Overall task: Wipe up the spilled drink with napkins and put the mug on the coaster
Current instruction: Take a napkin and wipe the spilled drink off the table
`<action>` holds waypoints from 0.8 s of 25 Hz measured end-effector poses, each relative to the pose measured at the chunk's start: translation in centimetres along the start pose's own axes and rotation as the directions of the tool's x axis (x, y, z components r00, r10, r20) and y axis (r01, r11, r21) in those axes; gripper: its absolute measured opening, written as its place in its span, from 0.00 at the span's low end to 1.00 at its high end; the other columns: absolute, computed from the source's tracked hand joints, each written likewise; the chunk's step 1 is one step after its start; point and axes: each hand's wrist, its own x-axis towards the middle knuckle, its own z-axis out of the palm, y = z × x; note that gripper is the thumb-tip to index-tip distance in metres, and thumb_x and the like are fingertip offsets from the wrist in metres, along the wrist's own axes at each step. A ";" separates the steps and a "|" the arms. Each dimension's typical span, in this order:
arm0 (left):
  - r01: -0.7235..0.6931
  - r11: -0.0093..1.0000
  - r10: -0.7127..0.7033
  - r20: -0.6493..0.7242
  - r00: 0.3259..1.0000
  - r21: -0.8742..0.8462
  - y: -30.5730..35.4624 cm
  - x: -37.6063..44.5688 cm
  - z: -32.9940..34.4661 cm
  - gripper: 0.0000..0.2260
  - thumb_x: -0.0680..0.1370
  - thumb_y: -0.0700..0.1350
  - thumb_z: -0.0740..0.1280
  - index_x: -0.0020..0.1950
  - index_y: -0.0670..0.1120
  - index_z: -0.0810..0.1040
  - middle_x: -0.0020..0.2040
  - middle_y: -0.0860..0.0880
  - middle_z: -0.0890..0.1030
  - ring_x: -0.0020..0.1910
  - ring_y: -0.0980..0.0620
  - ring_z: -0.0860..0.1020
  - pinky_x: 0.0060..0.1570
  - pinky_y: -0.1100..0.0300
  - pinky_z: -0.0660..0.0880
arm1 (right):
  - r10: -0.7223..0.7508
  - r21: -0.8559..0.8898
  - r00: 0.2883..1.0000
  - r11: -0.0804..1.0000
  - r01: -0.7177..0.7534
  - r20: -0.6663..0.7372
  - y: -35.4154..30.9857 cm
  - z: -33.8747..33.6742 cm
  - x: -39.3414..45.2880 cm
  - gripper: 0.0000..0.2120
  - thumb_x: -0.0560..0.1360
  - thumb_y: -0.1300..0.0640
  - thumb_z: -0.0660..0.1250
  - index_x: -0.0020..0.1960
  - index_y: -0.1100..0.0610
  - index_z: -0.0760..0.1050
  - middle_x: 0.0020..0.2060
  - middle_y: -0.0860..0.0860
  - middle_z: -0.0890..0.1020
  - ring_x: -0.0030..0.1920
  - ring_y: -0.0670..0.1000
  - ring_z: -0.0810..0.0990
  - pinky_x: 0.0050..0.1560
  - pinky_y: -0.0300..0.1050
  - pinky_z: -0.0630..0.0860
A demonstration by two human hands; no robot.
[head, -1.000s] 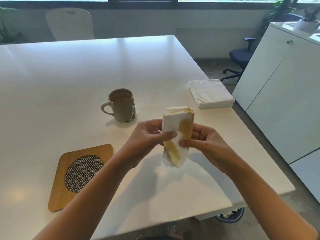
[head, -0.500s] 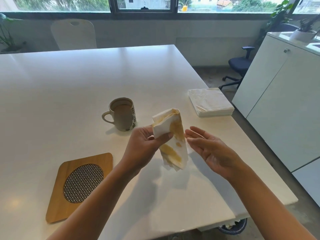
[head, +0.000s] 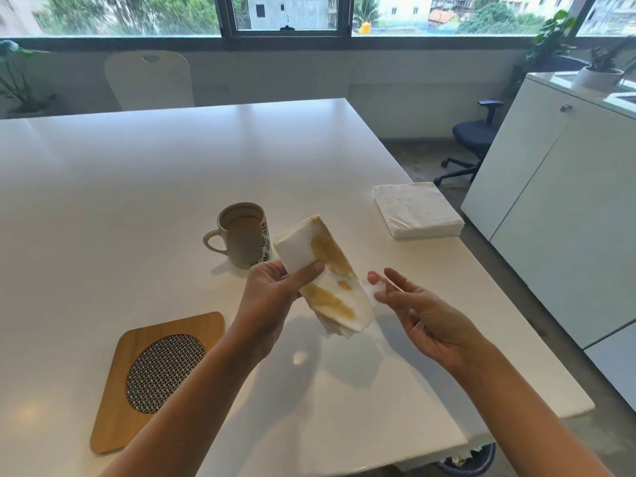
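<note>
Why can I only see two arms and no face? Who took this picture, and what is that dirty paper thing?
There's no robot here. A person wears a camera on their head, so you see what they see: their own arms reaching out over a white table. The left hand pinches a folded napkin stained brown from a wiped-up drink. The right hand is open beside it and holds nothing. On the table stand a mug with a milky brown drink in it, a wooden coaster with a woven round middle, and a stack of clean napkins. The mug is not on the coaster yet.
</note>
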 end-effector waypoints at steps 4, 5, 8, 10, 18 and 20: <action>0.057 0.997 -0.060 -0.054 0.997 -0.048 0.0 -0.1 0.4 0.04 0.77 0.34 0.70 0.47 0.40 0.84 0.43 0.45 0.88 0.43 0.51 0.87 0.49 0.55 0.84 | -0.124 -0.039 0.992 0.991 0.124 0.018 0.2 1.0 -0.8 0.20 0.63 0.72 0.68 0.55 0.63 0.77 0.45 0.57 0.87 0.44 0.48 0.87 0.49 0.38 0.82; 0.070 0.996 -0.074 -0.068 0.995 -0.062 0.0 -0.1 0.5 0.04 0.78 0.34 0.69 0.47 0.40 0.84 0.42 0.47 0.88 0.42 0.51 0.87 0.47 0.56 0.84 | -0.161 -0.065 0.986 0.984 0.164 0.043 0.2 1.4 -1.1 0.19 0.63 0.71 0.69 0.53 0.62 0.78 0.46 0.56 0.86 0.44 0.48 0.86 0.50 0.38 0.82; 0.075 0.992 -0.084 -0.091 0.992 -0.105 -0.2 -0.1 0.6 0.05 0.80 0.36 0.68 0.49 0.42 0.83 0.42 0.49 0.88 0.41 0.53 0.87 0.42 0.57 0.84 | -0.250 -0.185 0.960 0.945 0.271 0.130 0.5 2.5 -2.0 0.18 0.65 0.68 0.70 0.54 0.60 0.79 0.51 0.56 0.86 0.52 0.50 0.85 0.56 0.39 0.80; 0.044 0.993 -0.054 -0.081 0.995 -0.114 -0.3 -0.2 0.5 0.05 0.80 0.37 0.67 0.52 0.42 0.83 0.43 0.49 0.88 0.42 0.52 0.86 0.40 0.58 0.83 | -0.278 -0.243 0.949 0.920 0.308 0.151 0.6 2.8 -2.2 0.17 0.68 0.70 0.68 0.55 0.60 0.79 0.56 0.57 0.84 0.59 0.52 0.83 0.59 0.42 0.78; 0.121 0.954 -0.079 0.159 0.984 -0.275 0.2 -0.7 -0.5 0.09 0.75 0.43 0.67 0.51 0.41 0.81 0.42 0.46 0.86 0.40 0.52 0.86 0.41 0.58 0.82 | 0.038 -0.013 0.999 0.999 -0.038 0.007 -0.8 1.5 -2.1 0.21 0.68 0.69 0.64 0.61 0.64 0.75 0.59 0.63 0.82 0.60 0.60 0.82 0.50 0.53 0.83; 0.163 0.953 -0.114 0.194 0.974 -0.255 0.1 -0.7 -0.7 0.10 0.74 0.44 0.68 0.52 0.41 0.81 0.42 0.46 0.86 0.39 0.51 0.85 0.40 0.58 0.82 | 0.085 -0.142 0.996 0.987 -0.079 0.038 -0.7 1.4 -2.4 0.19 0.69 0.67 0.65 0.60 0.65 0.76 0.57 0.63 0.83 0.56 0.59 0.84 0.51 0.54 0.83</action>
